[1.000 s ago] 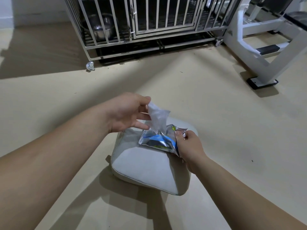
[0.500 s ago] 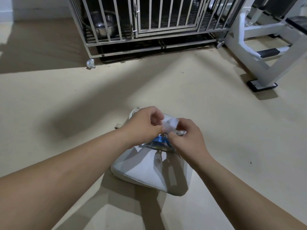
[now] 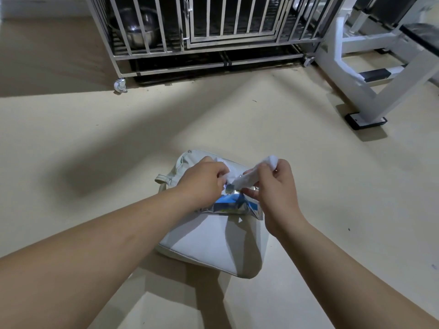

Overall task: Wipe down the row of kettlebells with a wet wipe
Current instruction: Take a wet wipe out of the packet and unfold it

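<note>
My hands have drawn apart since half a second ago, and the wipe (image 3: pixel 245 180) now stretches between them. My left hand (image 3: pixel 204 181) pinches one end and my right hand (image 3: pixel 278 193) the other. The pack (image 3: pixel 235 206) lies just beneath them on the bag (image 3: pixel 213 245); whether my right fingers touch it I cannot tell. I judge that no wiping is done yet: the kettlebells are all left, and none is in view. Beyond my hands stands a cage (image 3: pixel 213 55), cut off at the top.
</note>
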Motion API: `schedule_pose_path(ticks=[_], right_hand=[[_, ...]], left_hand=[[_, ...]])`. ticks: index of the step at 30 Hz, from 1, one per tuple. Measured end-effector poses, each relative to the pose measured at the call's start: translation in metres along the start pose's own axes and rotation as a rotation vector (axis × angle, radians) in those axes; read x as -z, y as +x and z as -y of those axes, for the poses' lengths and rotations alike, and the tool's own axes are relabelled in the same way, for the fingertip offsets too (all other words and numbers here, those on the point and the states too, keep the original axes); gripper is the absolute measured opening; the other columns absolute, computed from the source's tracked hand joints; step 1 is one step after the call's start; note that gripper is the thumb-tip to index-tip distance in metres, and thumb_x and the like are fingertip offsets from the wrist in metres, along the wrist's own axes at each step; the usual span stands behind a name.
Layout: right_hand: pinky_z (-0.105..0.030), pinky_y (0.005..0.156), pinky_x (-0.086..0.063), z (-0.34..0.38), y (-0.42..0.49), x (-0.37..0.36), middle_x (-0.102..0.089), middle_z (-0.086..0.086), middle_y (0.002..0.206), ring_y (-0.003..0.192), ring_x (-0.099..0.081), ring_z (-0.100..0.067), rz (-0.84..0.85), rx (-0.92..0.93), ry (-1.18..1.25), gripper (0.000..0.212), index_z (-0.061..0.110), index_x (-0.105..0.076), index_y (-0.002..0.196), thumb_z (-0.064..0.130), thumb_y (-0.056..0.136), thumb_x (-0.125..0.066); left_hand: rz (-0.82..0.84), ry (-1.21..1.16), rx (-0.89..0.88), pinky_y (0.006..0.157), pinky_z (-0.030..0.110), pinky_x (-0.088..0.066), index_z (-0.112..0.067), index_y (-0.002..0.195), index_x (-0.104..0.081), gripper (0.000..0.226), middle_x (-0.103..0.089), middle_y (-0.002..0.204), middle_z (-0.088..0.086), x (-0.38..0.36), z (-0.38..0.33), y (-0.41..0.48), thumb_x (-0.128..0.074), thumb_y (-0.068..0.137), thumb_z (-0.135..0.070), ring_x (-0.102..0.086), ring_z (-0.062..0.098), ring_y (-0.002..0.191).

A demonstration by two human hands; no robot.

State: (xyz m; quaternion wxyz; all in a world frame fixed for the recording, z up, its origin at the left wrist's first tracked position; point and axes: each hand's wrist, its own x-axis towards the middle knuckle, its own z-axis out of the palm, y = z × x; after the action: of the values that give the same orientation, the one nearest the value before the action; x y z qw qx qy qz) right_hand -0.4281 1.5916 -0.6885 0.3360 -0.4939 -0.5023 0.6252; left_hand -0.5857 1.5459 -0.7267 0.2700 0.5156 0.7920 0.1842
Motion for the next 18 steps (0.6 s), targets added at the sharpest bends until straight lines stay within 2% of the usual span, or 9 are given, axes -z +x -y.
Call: schedule_pose_path(ticks=[1,3,5,7,9,11,13,16,18], right_hand=[[-0.046,0.082,-0.065,-0.001,0.002,0.001,-0.066,-0.005,0.083,0.079,-0.073,-0.020,-0.024,-0.015,0.027,0.007,0.012,-0.047,0.102,0.010,0.102,-0.040],[-0.054,0.084,-0.063,-0.002,0.005,0.004,-0.059,-0.007,0.089,0.088,-0.071,-0.035,-0.092,-0.075,0.076,0.008,0.015,-0.045,0.102,0.011,0.101,-0.037],[-0.056,0.081,-0.063,-0.002,0.008,0.007,-0.048,-0.009,0.100,0.094,-0.066,-0.048,-0.146,-0.136,0.112,0.010,0.017,-0.043,0.103,0.013,0.101,-0.035],[-0.056,0.080,-0.063,0.000,0.009,0.007,-0.042,-0.007,0.102,0.083,-0.064,-0.038,-0.172,-0.176,0.157,0.011,0.016,-0.044,0.109,0.015,0.103,-0.035],[-0.054,0.080,-0.063,0.000,0.011,0.006,-0.044,-0.005,0.094,0.069,-0.059,-0.021,-0.168,-0.138,0.123,0.017,0.010,-0.047,0.113,0.024,0.107,-0.040],[-0.049,0.073,-0.058,-0.005,0.011,0.005,-0.051,-0.003,0.082,0.064,-0.054,-0.013,-0.080,-0.016,-0.087,0.031,0.010,-0.054,0.105,0.040,0.106,-0.050],[-0.039,0.071,-0.051,-0.016,0.008,0.003,-0.060,-0.002,0.079,0.069,-0.055,-0.008,0.078,0.111,-0.408,0.025,0.019,-0.063,0.094,0.041,0.102,-0.057],[-0.032,0.089,-0.043,-0.039,0.012,0.007,-0.054,0.000,0.099,0.101,-0.051,-0.011,0.201,0.169,-0.846,0.018,0.031,-0.075,0.095,0.041,0.100,-0.060],[-0.032,0.095,-0.041,-0.038,0.012,0.003,-0.049,0.002,0.101,0.105,-0.047,-0.015,0.187,0.129,-0.877,0.023,0.037,-0.075,0.089,0.048,0.097,-0.057]], left_hand=[[-0.038,-0.002,-0.013,0.071,0.030,-0.042,-0.029,0.098,-0.067,0.014,-0.052,0.098,-0.005,0.000,-0.001,0.000,-0.053,0.097,-0.026,-0.057,0.020,0.085],[-0.124,-0.024,-0.032,0.070,0.031,-0.043,-0.022,0.089,-0.065,0.013,-0.055,0.095,-0.004,0.001,-0.003,0.000,-0.054,0.096,-0.023,-0.058,0.021,0.084],[-0.211,-0.089,-0.014,0.073,0.030,-0.043,-0.021,0.086,-0.062,0.015,-0.057,0.098,-0.002,0.004,-0.005,0.003,-0.052,0.096,-0.026,-0.057,0.019,0.088],[-0.239,-0.284,0.043,0.082,0.034,-0.049,-0.026,0.081,-0.056,0.017,-0.058,0.102,-0.001,0.009,-0.009,0.004,-0.053,0.094,-0.036,-0.062,0.019,0.090],[-0.261,-0.446,0.079,0.086,0.044,-0.055,-0.026,0.080,-0.052,0.022,-0.059,0.106,-0.001,0.013,-0.014,0.003,-0.055,0.087,-0.047,-0.068,0.022,0.089],[-0.342,-0.449,0.052,0.088,0.033,-0.051,-0.020,0.079,-0.053,0.025,-0.057,0.108,-0.003,0.018,-0.017,-0.001,-0.059,0.087,-0.042,-0.063,0.016,0.094],[-0.444,-0.404,0.024,0.075,0.022,-0.044,-0.013,0.077,-0.054,0.028,-0.056,0.096,-0.006,0.028,-0.020,-0.004,-0.062,0.089,-0.037,-0.056,0.010,0.087],[-0.436,-0.432,0.067,0.059,0.028,-0.038,-0.007,0.075,-0.049,0.038,-0.048,0.069,-0.006,0.036,-0.020,-0.007,-0.063,0.089,-0.040,-0.044,0.013,0.063],[-0.377,-0.456,0.080,0.059,0.029,-0.039,-0.006,0.075,-0.050,0.041,-0.046,0.065,-0.005,0.034,-0.019,-0.013,-0.063,0.088,-0.043,-0.042,0.014,0.060]])
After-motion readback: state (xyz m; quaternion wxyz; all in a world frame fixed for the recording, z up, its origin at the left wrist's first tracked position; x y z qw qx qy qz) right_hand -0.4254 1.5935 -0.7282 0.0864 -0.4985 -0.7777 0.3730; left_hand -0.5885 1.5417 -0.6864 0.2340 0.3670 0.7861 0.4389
